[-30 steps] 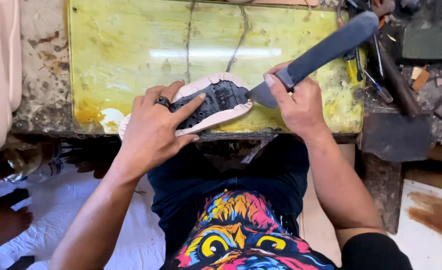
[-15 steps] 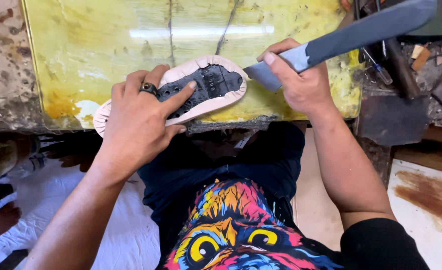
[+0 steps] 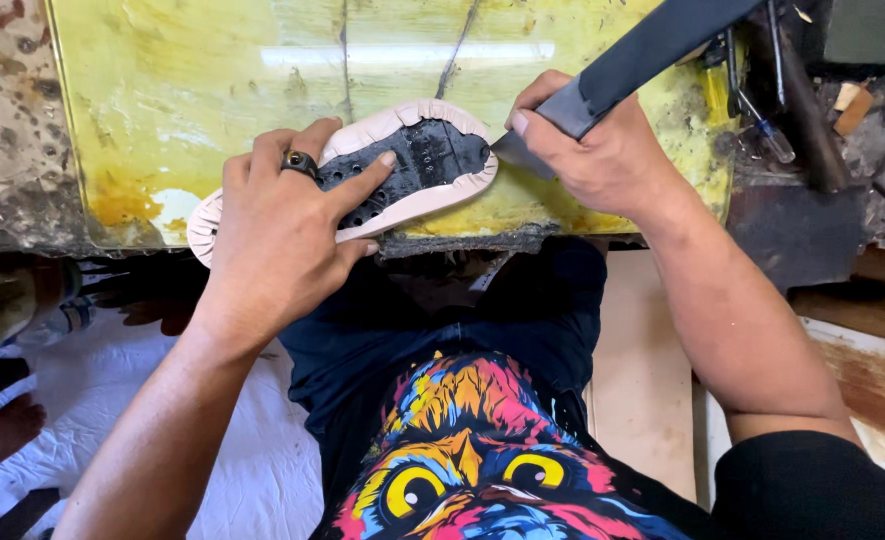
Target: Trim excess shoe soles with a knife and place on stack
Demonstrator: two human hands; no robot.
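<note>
Left hand: the left hand (image 3: 282, 230) lies flat with fingers spread apart, pressing on the shoe sole (image 3: 417, 165) and clamping nothing; a dark ring (image 3: 299, 163) sits on one finger.
Right hand: the right hand (image 3: 602, 160) is closed tight around the handle of a long dark knife (image 3: 652, 50), which runs off toward 1 o'clock.
Sole: pale rim, dark centre, lying on the yellow glass slab (image 3: 182, 90) close to its near edge, heel end toward 8 o'clock.
Blade: its tip seems to touch the sole's toe edge at 3 o'clock, though the hand partly hides it.
Open room: bare slab from 10 to 12 o'clock of the sole.
Clutter: tools (image 3: 762, 90) crowd the bench at 2 o'clock.
</note>
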